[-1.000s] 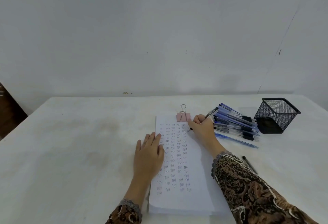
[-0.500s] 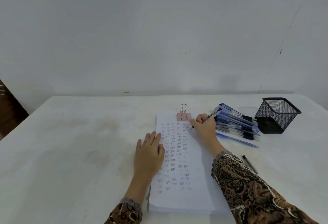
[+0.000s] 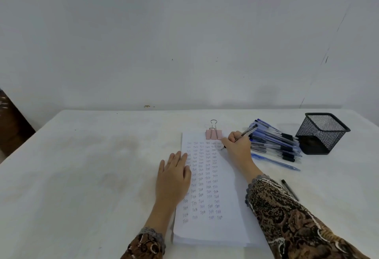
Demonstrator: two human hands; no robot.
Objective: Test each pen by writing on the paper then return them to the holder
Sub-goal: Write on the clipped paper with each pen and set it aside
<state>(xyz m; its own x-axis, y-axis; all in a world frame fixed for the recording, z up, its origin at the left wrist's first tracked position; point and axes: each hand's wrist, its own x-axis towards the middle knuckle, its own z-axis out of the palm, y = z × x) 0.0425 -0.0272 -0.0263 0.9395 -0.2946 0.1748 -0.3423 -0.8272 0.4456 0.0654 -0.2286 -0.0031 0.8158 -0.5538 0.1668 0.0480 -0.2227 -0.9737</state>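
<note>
The left hand (image 3: 174,178) lies flat with its fingers straight on the left edge of the paper stack (image 3: 231,207), seemingly to pin the sheets for writing. The right hand (image 3: 238,150) has its fingers curled round a ballpoint pen (image 3: 247,132) in a writing grip. The pen's tip is on the sheet's far right corner, just below the pink binder clip (image 3: 214,133) that clamps the stack's far edge.

Small handwritten words fill the matte white page in columns. Slim, clear-barrelled pens (image 3: 274,141) with blue and black ends lie heaped near the table's (image 3: 82,166) far right corner, within easy reach. Beside them stands the square black wire-mesh holder (image 3: 322,133), with no pens rising out of it. A blue pen (image 3: 274,161) and a black pen (image 3: 289,189) lie apart from the heap.
</note>
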